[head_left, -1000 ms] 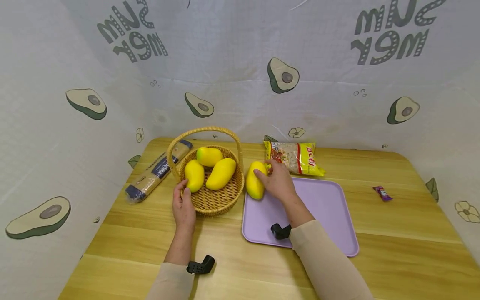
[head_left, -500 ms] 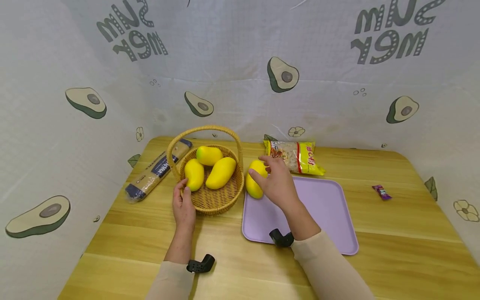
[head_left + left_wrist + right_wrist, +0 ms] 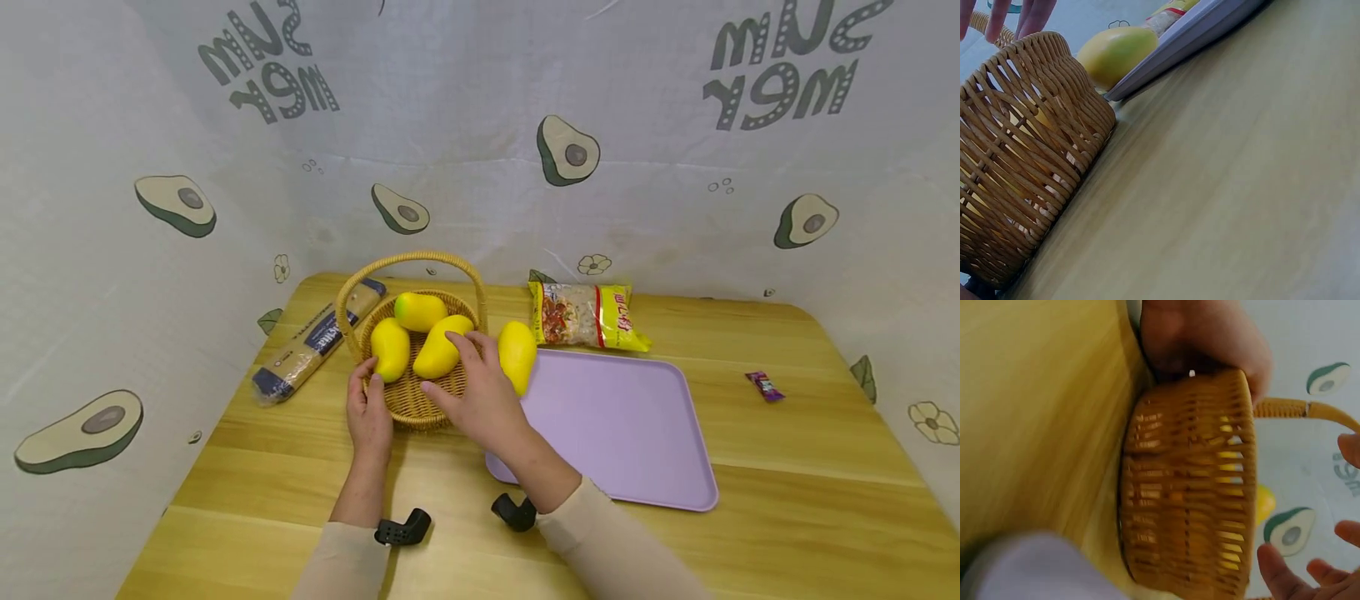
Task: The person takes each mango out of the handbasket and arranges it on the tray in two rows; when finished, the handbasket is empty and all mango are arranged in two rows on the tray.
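A wicker basket (image 3: 408, 414) with a tall hoop handle holds three yellow mangoes (image 3: 437, 354). At its left front side my left hand (image 3: 370, 421) grips the rim; the right wrist view shows that hand (image 3: 1210, 337) against the wicker wall. My right hand (image 3: 487, 404) hovers over the basket's right front rim, fingers spread and apart from the mangoes. Another mango (image 3: 517, 354) lies at the far left corner of the lilac tray (image 3: 615, 425), just beyond my right hand. In the left wrist view, right-hand fingers (image 3: 1035, 15) show above the basket.
Behind the tray lies a yellow-ended food packet (image 3: 581, 315). A long brown and blue packet (image 3: 315, 342) lies left of the basket. A small purple wrapped sweet (image 3: 765, 386) is on the wooden table (image 3: 810, 467) at right. A printed curtain (image 3: 465, 125) encloses the table.
My right hand has let go of the mango on the tray and moved left, over the basket's edge. The left hand has stayed at the basket.
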`<state>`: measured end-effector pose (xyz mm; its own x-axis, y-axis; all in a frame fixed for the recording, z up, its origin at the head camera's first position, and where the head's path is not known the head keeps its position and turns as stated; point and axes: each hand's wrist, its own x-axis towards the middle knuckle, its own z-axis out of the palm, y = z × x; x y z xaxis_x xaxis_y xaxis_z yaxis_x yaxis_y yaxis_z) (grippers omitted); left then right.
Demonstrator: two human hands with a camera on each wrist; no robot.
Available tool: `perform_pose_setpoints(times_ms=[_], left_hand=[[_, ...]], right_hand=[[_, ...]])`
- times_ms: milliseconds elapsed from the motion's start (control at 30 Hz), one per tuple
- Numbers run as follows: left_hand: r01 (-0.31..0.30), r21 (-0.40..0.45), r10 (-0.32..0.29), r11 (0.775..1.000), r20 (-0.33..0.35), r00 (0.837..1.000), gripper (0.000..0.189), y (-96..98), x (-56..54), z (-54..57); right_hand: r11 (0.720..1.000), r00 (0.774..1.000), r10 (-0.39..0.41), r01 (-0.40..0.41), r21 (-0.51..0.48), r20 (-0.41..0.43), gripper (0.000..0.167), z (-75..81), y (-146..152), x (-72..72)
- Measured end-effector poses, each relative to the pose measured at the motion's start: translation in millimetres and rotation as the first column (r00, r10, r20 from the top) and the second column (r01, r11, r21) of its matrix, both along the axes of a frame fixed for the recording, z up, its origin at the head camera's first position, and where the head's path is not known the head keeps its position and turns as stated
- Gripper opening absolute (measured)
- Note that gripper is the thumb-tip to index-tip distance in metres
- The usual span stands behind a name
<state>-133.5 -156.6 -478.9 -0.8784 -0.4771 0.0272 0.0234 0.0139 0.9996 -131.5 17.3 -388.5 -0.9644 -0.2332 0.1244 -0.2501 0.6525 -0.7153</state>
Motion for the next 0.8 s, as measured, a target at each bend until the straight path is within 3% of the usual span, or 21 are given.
perform_pose_setpoints(times_ms=[133, 433, 800], left_hand=[[-0.007, 0.004, 0.007, 1.0, 0.01, 1.0, 0.036, 0.2, -0.1, 0.0], [-0.018, 0.011, 0.018, 1.0, -0.006, 1.0, 0.035, 0.0, -1.0, -1.5], [-0.02, 0.019, 0.02, 1.0, -0.003, 1.0, 0.034, -0.3, -1.6, -1.9]], right_hand=[[0.999, 0.999, -0.041, 0.041, -0.017, 0.015, 0.086, -3.3, -16.9, -10.2], [0.995, 0.99, -0.088, 0.082, 0.054, 0.112, 0.091, -6.3, -36.0, -36.7], [0.991, 0.98, -0.122, 0.111, 0.071, 0.158, 0.088, -16.4, -43.1, -52.1]])
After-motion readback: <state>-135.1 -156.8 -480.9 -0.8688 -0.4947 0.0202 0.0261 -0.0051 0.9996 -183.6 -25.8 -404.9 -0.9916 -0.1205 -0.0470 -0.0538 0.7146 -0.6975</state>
